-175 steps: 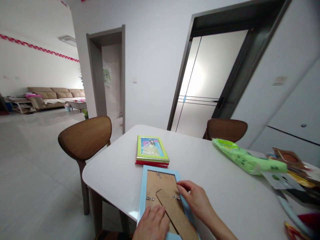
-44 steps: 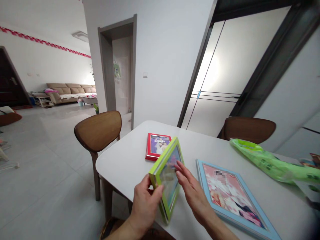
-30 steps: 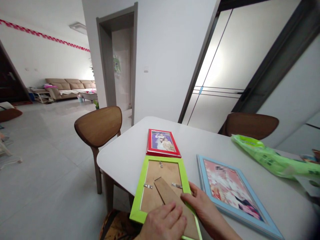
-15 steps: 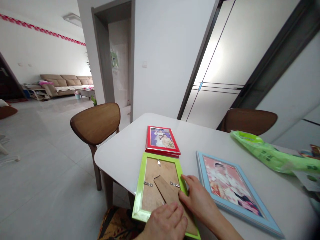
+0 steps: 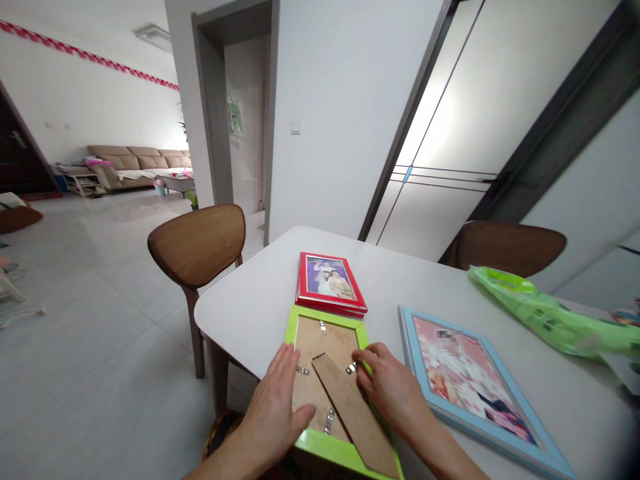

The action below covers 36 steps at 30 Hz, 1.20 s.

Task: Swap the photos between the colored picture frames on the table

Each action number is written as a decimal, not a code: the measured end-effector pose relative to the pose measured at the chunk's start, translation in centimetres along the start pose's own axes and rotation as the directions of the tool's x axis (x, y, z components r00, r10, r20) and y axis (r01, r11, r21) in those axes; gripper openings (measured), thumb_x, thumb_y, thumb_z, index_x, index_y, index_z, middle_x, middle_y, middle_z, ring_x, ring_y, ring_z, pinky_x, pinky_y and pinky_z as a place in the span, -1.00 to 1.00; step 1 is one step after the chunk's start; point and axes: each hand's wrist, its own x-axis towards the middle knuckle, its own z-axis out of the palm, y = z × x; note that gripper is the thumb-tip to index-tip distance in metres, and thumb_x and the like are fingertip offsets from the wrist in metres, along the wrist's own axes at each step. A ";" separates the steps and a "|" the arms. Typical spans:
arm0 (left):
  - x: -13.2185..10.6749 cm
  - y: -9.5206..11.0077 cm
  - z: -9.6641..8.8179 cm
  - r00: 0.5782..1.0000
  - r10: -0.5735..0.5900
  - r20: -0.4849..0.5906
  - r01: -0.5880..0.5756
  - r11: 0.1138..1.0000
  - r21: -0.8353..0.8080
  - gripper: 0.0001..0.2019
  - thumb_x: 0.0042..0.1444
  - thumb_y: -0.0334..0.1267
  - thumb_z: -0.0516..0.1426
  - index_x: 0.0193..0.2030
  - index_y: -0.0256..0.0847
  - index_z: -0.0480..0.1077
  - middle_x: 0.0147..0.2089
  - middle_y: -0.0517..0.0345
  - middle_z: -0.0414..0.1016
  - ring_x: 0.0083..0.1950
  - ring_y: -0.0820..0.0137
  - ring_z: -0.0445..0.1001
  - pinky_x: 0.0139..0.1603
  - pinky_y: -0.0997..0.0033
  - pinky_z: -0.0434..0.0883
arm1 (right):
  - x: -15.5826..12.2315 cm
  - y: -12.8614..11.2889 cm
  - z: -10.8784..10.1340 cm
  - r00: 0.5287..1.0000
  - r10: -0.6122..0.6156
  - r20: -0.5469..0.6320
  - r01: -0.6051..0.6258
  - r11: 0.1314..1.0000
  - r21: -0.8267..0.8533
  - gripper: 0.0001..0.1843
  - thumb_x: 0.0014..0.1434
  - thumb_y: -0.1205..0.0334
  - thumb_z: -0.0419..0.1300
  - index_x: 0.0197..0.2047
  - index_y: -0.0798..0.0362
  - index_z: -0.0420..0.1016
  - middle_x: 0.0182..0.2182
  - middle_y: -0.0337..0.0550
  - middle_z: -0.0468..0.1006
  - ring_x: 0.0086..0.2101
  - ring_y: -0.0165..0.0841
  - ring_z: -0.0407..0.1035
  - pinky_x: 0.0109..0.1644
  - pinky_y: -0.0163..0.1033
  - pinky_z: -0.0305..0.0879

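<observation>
A lime-green picture frame (image 5: pixel 330 449) lies face down, its brown backing board (image 5: pixel 330 340) and slanted stand leg (image 5: pixel 350 407) showing. My left hand (image 5: pixel 273 400) rests flat along the frame's left side, fingers stretched out and thumb over the board. At the right side, the curled fingers of my right hand (image 5: pixel 393 387) pinch at a small metal clip (image 5: pixel 351 367), which sits at a tilt. Other metal clips are at the top (image 5: pixel 323 327), beside my left fingers, and at the bottom (image 5: pixel 329 421).
Beyond the green frame, a red picture frame (image 5: pixel 332 280) lies face up on the white table (image 5: pixel 240 300). To the right are a light-blue framed picture (image 5: pixel 470 380) and a green plastic bag (image 5: pixel 555 320). Wooden chairs stand at the left (image 5: pixel 200 247) and far right (image 5: pixel 510 247).
My left hand has moved from the bottom of the board to the frame's left side, uncovering the bottom clip. My right fingers have come onto the right clip, which has turned.
</observation>
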 end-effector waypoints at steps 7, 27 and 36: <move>0.6 -1.0 -0.3 0.996 -0.062 -0.062 0.060 0.998 -0.035 -0.41 -0.15 -0.46 -0.04 0.12 -0.49 0.05 0.16 -0.18 0.10 0.18 0.29 0.07 0.18 0.21 0.07 | 0.8 -5.4 0.1 0.960 -0.280 -0.005 0.278 0.948 0.157 -0.79 0.07 0.25 -0.01 -0.37 0.04 0.45 -0.34 -0.12 0.41 -0.28 -0.36 0.25 -0.18 -0.30 0.11; 0.5 -0.6 0.0 0.994 -0.028 -0.106 0.028 1.000 -0.008 -0.41 -0.19 -0.55 -0.10 0.10 -0.52 0.08 0.13 -0.21 0.15 0.16 0.28 0.11 0.15 0.19 0.11 | -2.0 -3.3 -0.9 0.847 -0.503 0.172 0.383 0.802 0.459 -0.72 -0.17 0.42 0.14 -0.38 -0.11 0.50 0.04 -0.24 0.21 0.07 -0.27 -0.01 0.12 -0.10 -0.13; 0.3 0.0 -0.1 0.994 -0.038 -0.104 0.035 0.999 -0.026 -0.42 -0.20 -0.53 -0.09 0.08 -0.48 0.11 0.13 -0.19 0.17 0.15 0.26 0.13 0.15 0.17 0.12 | -0.8 -3.7 -0.3 0.926 -0.374 0.053 0.320 0.851 0.417 -0.77 -0.06 0.23 0.13 -0.26 -0.02 0.45 -0.11 -0.12 0.36 -0.08 -0.31 0.19 -0.01 -0.20 0.08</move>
